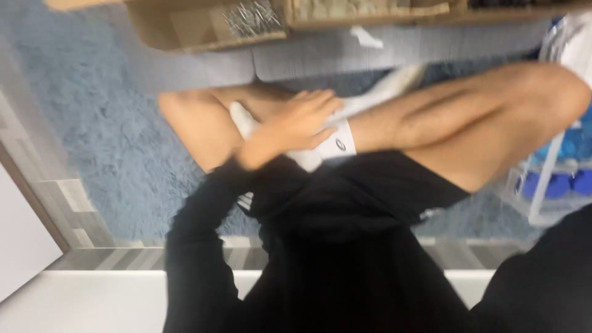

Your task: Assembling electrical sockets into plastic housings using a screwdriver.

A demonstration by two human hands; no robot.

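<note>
blue shag rug (105, 123); cardboard box (197, 24); white rack (542, 191)

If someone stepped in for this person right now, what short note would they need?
Left hand: rests open on the white sock at the ankle of the crossed leg, not clearly gripping it.
Right hand: out of view; only a black sleeve shows.
Sock: on the foot, cuff up at the ankle. The picture is blurred, so whether it is fully pulled on is unclear.
Around: blue rug, cardboard boxes above, white rack at right.
</note>
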